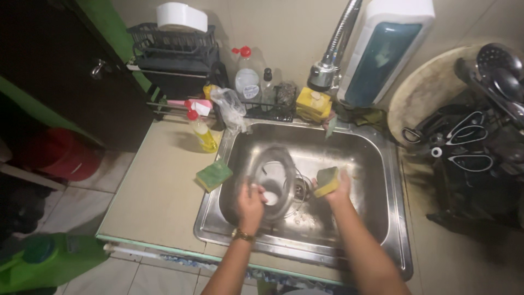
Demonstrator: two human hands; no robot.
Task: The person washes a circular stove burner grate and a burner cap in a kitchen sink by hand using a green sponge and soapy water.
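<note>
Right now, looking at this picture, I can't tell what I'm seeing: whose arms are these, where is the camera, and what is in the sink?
There is no machine here. The arms belong to a person, and the single picture comes from a camera worn on their head, looking down. Both hands are inside a stainless steel sink. The left hand, with a gold wristwatch, grips a round glass pot lid, blurred by motion. The right hand holds a yellow and green sponge. On the beige counter beside the sink lies a second green and yellow sponge, with a yellow dish-soap bottle with a red cap behind it. A metal faucet stands above.
</note>
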